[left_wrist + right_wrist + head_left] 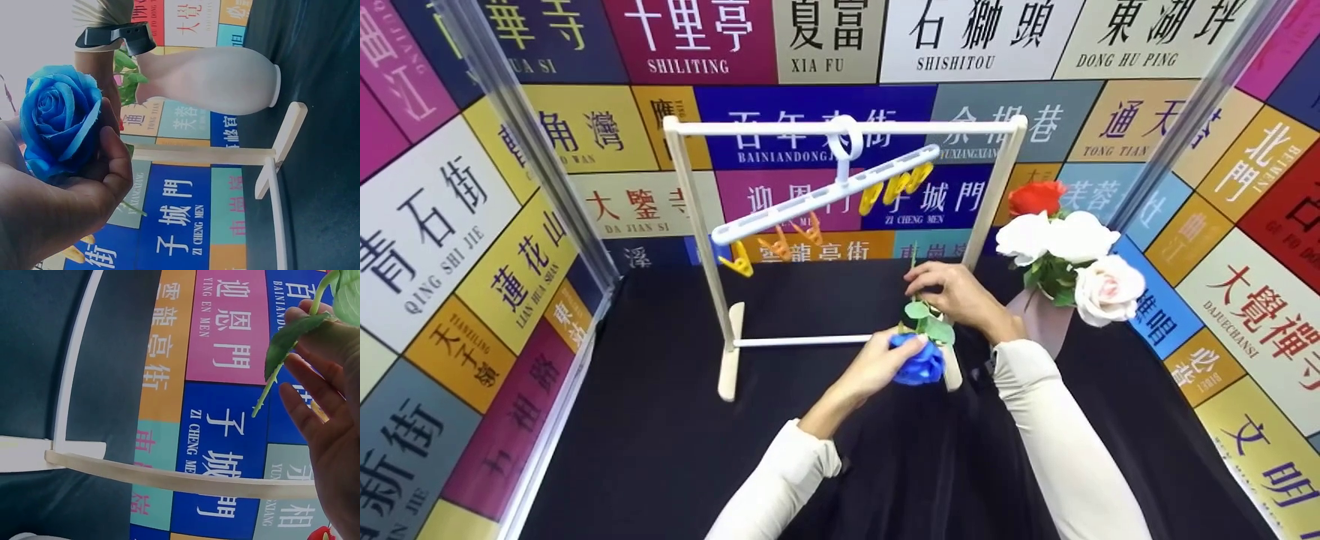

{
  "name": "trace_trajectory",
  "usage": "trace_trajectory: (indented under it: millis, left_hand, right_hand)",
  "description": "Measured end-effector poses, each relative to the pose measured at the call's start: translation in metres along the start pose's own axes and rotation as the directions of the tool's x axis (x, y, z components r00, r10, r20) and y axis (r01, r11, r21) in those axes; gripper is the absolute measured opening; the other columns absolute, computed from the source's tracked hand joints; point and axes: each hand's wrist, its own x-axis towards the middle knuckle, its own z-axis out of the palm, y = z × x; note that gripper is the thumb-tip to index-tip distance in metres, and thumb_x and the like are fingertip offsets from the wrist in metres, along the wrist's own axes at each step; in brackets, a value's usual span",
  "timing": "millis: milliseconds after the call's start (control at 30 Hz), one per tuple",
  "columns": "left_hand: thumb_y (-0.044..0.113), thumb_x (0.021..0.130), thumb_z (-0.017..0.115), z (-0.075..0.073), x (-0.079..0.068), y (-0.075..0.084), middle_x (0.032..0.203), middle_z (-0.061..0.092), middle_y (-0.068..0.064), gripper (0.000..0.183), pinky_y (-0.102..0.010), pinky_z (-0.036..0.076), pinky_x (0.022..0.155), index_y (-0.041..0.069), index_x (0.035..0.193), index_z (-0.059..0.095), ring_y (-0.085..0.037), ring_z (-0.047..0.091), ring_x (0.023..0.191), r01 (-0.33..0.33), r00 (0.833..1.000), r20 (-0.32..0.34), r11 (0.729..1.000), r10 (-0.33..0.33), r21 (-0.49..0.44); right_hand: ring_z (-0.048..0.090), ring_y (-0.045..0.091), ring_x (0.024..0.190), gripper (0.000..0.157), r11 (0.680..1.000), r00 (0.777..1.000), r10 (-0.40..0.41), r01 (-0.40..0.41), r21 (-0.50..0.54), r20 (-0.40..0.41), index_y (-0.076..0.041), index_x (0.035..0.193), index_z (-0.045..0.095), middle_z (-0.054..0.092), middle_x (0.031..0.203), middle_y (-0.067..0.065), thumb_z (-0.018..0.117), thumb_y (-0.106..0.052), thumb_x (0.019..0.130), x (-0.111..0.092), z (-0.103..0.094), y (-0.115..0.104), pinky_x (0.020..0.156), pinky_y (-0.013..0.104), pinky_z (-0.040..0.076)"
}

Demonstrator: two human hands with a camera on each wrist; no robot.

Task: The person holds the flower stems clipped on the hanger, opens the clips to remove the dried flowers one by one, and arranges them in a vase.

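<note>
A blue rose [919, 367] hangs bloom-down in front of the rack's right post, its green leaves [936, 328] and stem pointing up and away. My left hand [881, 358] holds it at the bloom; in the left wrist view the fingers curl round the underside of the petals [59, 118]. Higher up, my right hand [960, 296] pinches the stem between thumb and forefinger, the other fingers spread loosely. The right wrist view shows the stem's thin thorny end [260, 402] poking out past that hand beside a dark leaf [287, 340]. The bloom is outside that view.
A wooden rack [697, 225] stands on the black cloth [660, 442]. From its top bar hangs a tilted pale-blue hanger [825, 196] with yellow clips [737, 260] and orange clips. To the right, a pale vase [219, 81] holds red, white and pale pink roses [1110, 291].
</note>
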Motion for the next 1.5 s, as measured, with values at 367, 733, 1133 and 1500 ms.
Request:
trace_trajectory:
  millis: [367,733,1133,1500]
  left_hand:
    - [0.022,0.099,0.057,0.002,0.004,0.001,0.095,0.074,-0.011,0.022,-0.03,0.057,0.073,0.002,0.107,0.062,-0.012,0.07,0.078,-0.074,0.997,-0.001,0.997,0.074,0.023]
    - [0.024,0.101,0.051,0.008,0.01,0.014,0.087,0.061,0.007,0.022,-0.023,0.043,0.084,0.005,0.097,0.062,-0.007,0.056,0.088,-0.191,0.981,-0.011,0.976,0.193,0.109]
    - [0.034,0.106,0.037,0.017,0.019,0.023,0.093,0.06,0.002,0.044,-0.023,0.048,0.063,-0.001,0.117,0.059,-0.008,0.057,0.072,-0.182,0.983,0.004,0.983,0.182,0.035]
    - [0.037,0.105,0.034,0.032,0.035,0.026,0.08,0.063,-0.002,0.045,-0.022,0.045,0.051,-0.001,0.12,0.052,-0.015,0.067,0.065,-0.116,0.993,-0.018,0.991,0.115,-0.066]
  right_hand:
    - [0.068,0.033,0.103,0.014,1.0,0.999,-0.006,0.007,0.02,-0.053,-0.003,0.09,0.078,0.073,0.107,0.014,0.073,0.007,0.082,-0.01,-0.001,0.0,0.095,0.022,0.047]
    - [0.067,0.042,0.099,0.02,0.988,0.994,0.05,-0.035,0.148,-0.099,0.005,0.091,0.076,0.072,0.103,0.024,0.068,0.018,0.079,-0.023,-0.006,-0.002,0.084,0.009,0.044]
    - [0.066,0.043,0.095,0.017,0.976,0.991,0.01,0.019,0.215,-0.133,0.013,0.093,0.071,0.067,0.097,0.034,0.063,0.021,0.08,-0.034,-0.03,-0.041,0.09,0.016,0.049]
    - [0.063,-0.008,0.098,0.028,0.973,0.974,0.075,-0.025,0.228,-0.213,0.017,0.102,0.065,0.072,0.103,-0.016,0.068,0.018,0.074,-0.051,-0.052,-0.056,0.093,0.013,0.046]
